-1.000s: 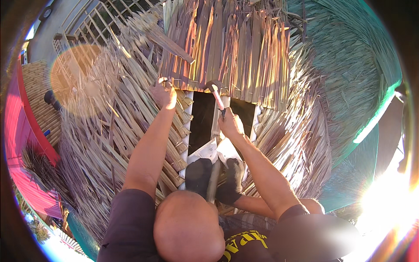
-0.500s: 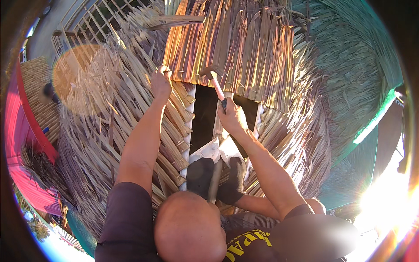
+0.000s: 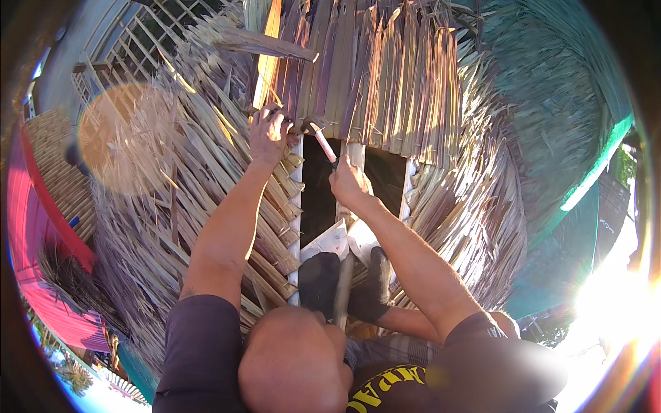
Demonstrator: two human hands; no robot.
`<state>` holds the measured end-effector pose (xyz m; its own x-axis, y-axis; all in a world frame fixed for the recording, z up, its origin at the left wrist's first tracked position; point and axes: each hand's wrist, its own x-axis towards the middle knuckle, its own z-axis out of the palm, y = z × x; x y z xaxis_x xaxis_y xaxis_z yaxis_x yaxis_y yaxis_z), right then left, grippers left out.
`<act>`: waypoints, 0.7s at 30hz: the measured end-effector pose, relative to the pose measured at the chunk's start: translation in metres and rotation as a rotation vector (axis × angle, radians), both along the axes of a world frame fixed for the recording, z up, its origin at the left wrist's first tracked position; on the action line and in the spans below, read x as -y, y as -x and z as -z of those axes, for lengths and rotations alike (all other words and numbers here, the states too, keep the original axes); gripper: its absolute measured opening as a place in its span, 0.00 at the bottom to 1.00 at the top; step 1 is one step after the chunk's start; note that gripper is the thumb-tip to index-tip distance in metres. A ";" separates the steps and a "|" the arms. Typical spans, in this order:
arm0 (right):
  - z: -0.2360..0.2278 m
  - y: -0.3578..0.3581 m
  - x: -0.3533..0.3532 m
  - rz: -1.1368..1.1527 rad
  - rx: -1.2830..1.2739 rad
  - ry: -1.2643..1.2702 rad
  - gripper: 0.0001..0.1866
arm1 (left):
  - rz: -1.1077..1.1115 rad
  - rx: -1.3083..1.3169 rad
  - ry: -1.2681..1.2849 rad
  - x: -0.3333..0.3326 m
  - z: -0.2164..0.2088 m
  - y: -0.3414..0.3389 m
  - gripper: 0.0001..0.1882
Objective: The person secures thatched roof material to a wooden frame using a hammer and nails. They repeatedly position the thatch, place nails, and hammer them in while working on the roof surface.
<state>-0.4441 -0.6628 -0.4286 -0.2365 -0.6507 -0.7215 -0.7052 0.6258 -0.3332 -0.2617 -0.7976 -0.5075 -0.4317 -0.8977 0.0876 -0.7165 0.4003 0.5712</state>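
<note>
Dry palm leaves [image 3: 206, 227] cover most of the view, laid in rows like a thatch roof. At the top middle, a hanging sheet of brown leaves [image 3: 385, 76] glows orange where the sun hits it. A dark gap [image 3: 318, 193] opens in the middle of the thatch, with pale poles [image 3: 296, 206] beside it. In the upper left stands a lattice of thin sticks [image 3: 144, 48]. On the right side is a green sheet [image 3: 564, 124], partly in shade. A red sheet [image 3: 41, 255] lies along the left edge. Very bright sunlight [image 3: 613, 303] floods the lower right, and a round orange flare [image 3: 124, 138] sits in the upper left.
</note>
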 end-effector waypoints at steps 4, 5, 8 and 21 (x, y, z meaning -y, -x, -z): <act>-0.012 0.006 0.008 0.026 0.064 0.035 0.15 | -0.041 -0.056 -0.226 -0.014 0.008 0.015 0.08; -0.017 0.005 0.011 0.045 0.089 0.136 0.15 | -0.029 -0.075 -0.208 -0.016 0.010 0.016 0.08; -0.038 0.006 0.013 -0.009 0.079 0.202 0.14 | -0.011 -0.082 -0.151 -0.016 0.013 0.016 0.08; -0.040 -0.007 0.030 -0.099 0.020 0.072 0.13 | 0.016 0.010 -0.116 -0.017 0.016 0.012 0.08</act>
